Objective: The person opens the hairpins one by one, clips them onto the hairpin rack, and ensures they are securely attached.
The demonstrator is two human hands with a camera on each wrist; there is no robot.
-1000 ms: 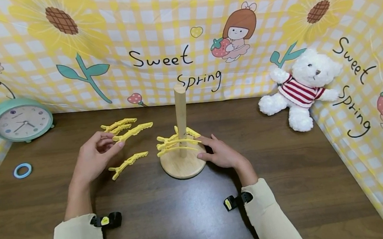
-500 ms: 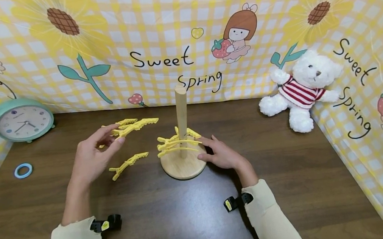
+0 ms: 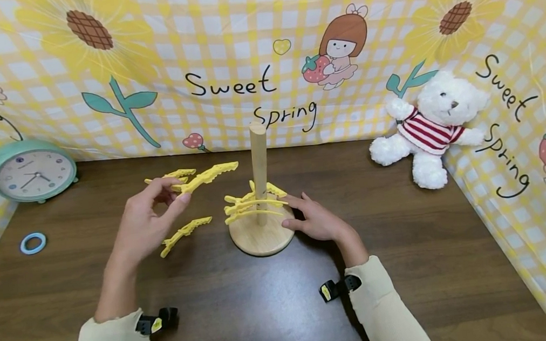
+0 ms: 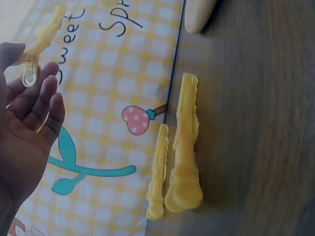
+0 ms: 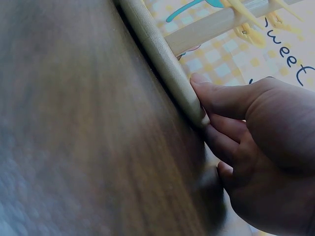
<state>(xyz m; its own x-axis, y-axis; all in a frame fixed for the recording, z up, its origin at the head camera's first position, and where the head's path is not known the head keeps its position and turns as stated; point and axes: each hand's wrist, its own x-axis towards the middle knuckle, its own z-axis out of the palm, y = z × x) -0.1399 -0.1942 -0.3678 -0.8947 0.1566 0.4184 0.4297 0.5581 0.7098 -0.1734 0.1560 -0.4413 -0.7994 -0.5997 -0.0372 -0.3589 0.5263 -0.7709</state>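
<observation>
Between thumb and fingers my left hand pinches a yellow alligator hair clip, raised off the table and pointing right toward a wooden post stand. In the left wrist view the held hair clip tilts upward from the fingertips. Several more yellow clips are clamped around the lower part of the post. My right hand holds the round base at its right edge; the right wrist view has the thumb on the base rim. A loose clip lies in front of the left hand, and others lie behind it, partly hidden.
A mint alarm clock stands at the back left, with a light blue ring in front of it. At the back right sits a white teddy bear. Patterned cloth walls off the table's back and sides.
My left hand has lifted the pinched hair clip and carried it rightward, nearer the post. The right hand and the stand have stayed in place.
</observation>
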